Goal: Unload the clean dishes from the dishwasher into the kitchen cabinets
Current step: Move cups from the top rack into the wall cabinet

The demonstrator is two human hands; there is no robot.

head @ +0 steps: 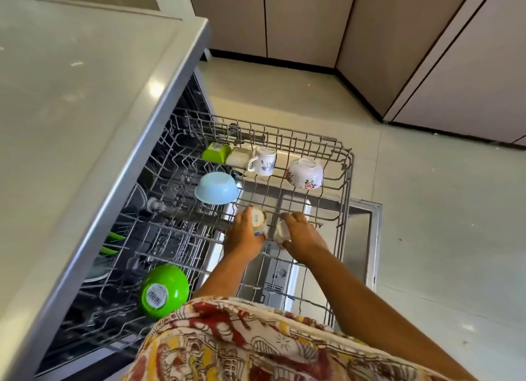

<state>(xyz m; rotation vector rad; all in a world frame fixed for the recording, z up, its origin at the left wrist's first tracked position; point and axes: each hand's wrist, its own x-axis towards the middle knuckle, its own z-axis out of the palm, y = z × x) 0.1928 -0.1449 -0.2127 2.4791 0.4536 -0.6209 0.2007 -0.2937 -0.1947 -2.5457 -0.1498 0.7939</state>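
Observation:
The dishwasher's upper rack (345, 181) is pulled out over the open door. My left hand (242, 238) is closed around an upside-down white cup (259, 220) in the rack's middle. Right beside it, my right hand (301, 235) grips a second upside-down white cup (281, 230). Still in the rack are a light blue bowl (217, 187), a large green bowl (165, 291), a small green square bowl (216, 152), a beige dish (239, 156), a floral mug (263, 161) and a floral bowl (304, 173), all turned upside down.
A pale countertop (71, 110) runs along the left above the dishwasher. Beige cabinet doors (299, 19) line the far wall and the right side. The steel dishwasher door (361, 230) lies open below the rack. Green plates (112, 242) stand in the lower rack.

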